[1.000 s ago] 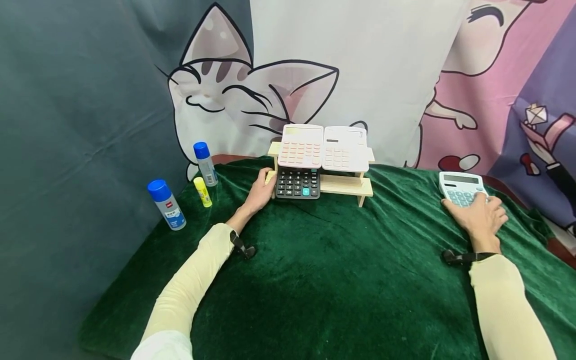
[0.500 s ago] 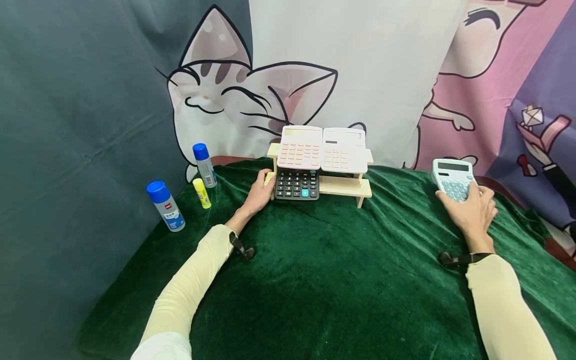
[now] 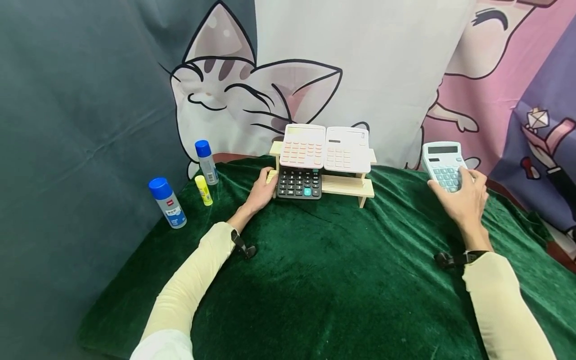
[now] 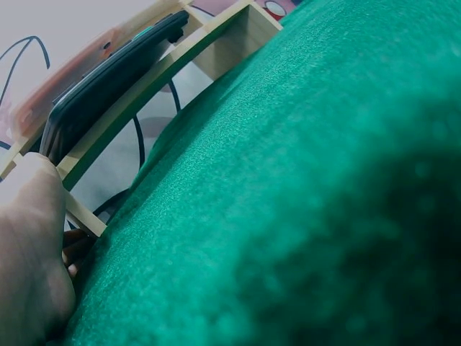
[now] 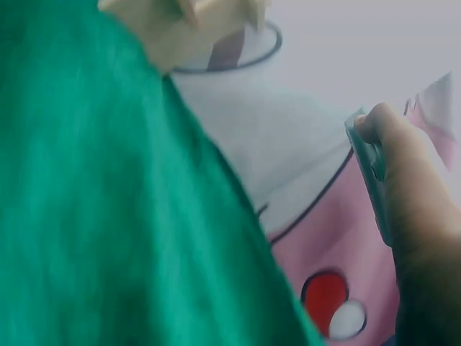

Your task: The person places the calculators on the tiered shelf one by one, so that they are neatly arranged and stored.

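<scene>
My right hand (image 3: 465,200) grips a pale blue calculator (image 3: 444,167) by its lower part, raised above the cloth with its display uppermost. In the right wrist view the calculator (image 5: 371,184) shows edge-on beside the hand. At the left end of a two-tier wooden shelf (image 3: 346,186), my left hand (image 3: 261,192) holds the side frame. A black calculator (image 3: 299,184) leans on the lower tier at the left, next to bare wood on the right. On the upper tier stand a pink calculator (image 3: 302,146) and a white calculator (image 3: 347,150), side by side.
To the left stand a large blue-capped glue bottle (image 3: 167,202), a slimmer blue-capped glue bottle (image 3: 207,163) and a yellow glue stick (image 3: 204,190). Green velvet cloth (image 3: 306,280) covers the table. A cartoon-printed curtain (image 3: 382,65) hangs close behind the shelf.
My right hand has lifted the pale blue calculator off the cloth and moved it up and leftward, tilting it more upright. My left hand stays on the shelf's end.
</scene>
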Motion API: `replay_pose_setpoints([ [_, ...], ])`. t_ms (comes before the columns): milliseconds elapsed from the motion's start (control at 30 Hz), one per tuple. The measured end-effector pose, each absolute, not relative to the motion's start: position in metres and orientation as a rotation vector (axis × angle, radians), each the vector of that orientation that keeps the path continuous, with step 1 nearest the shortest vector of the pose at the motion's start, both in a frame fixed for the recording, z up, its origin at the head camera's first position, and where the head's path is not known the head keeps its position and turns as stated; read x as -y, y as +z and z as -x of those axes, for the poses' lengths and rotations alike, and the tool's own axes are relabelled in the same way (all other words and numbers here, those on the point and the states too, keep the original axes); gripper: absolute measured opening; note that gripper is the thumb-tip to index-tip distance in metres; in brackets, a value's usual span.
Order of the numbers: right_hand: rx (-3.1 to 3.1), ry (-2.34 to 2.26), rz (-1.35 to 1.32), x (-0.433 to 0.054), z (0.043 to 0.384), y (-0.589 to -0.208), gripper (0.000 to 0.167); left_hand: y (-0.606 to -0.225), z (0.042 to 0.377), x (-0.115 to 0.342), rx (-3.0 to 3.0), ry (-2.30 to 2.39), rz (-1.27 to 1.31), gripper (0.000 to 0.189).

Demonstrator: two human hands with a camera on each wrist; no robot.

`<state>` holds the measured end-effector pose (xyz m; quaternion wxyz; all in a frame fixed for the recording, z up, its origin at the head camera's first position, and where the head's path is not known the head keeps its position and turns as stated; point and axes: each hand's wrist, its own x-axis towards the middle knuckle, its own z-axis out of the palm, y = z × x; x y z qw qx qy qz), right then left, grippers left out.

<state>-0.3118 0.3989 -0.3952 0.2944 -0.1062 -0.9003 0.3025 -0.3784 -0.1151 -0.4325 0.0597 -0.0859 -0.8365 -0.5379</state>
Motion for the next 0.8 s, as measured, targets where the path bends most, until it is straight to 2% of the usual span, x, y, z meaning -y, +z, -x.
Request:
replay_pose_setpoints([
  [333, 2.228, 0.811, 0.048, -0.357, 0.309, -0.364, 0.079, -0.435, 0.380, 0.115, 2.535, -1.626, 0.265, 0.059],
  [800, 2.195, 0.805, -0.200, -0.313, 0.298, -0.341, 0.082, -0.434, 0.380, 0.115, 2.520, -1.627, 0.282, 0.057],
])
